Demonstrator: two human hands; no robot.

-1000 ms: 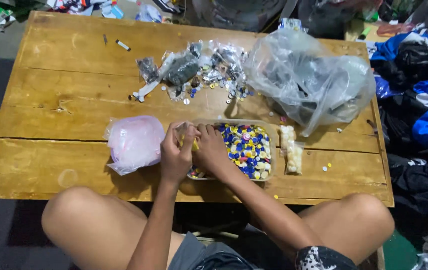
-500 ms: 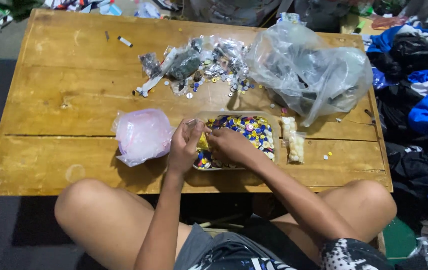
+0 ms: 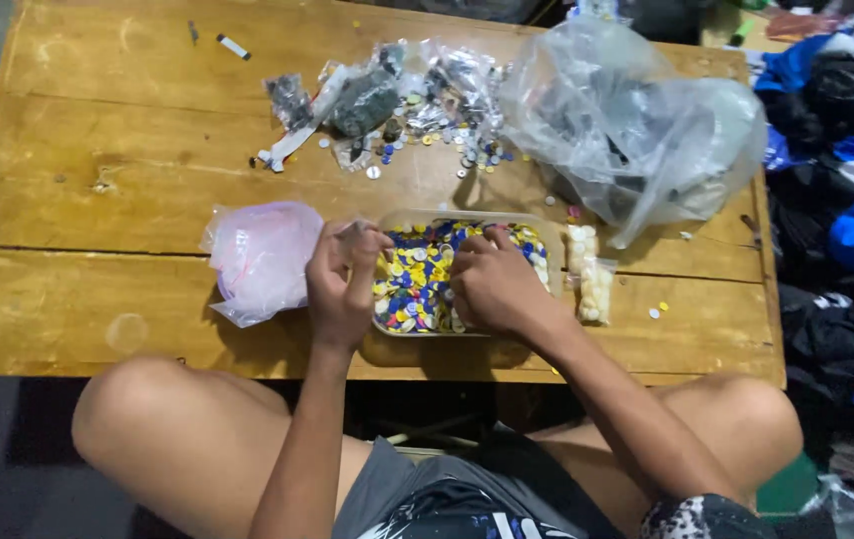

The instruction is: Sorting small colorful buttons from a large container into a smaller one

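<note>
A clear plastic tray (image 3: 550, 232) full of small yellow, blue and white buttons sits near the front edge of a wooden table (image 3: 97, 170). My right hand (image 3: 492, 284) rests in the tray with its fingers down among the buttons. My left hand (image 3: 342, 279) hovers at the tray's left rim, fingers curled and pinched together; whether it holds something small cannot be told. A pink plastic bag (image 3: 262, 260) lies just left of my left hand.
Small packets and loose buttons (image 3: 397, 110) are scattered at the table's middle back. A large crumpled clear bag (image 3: 636, 130) lies at the right. Two little bags of white pieces (image 3: 589, 274) sit right of the tray. Clothes (image 3: 836, 170) pile beyond the right edge.
The view has shifted slightly. Both hands stay at the tray; my right hand has sunk lower into the buttons.
</note>
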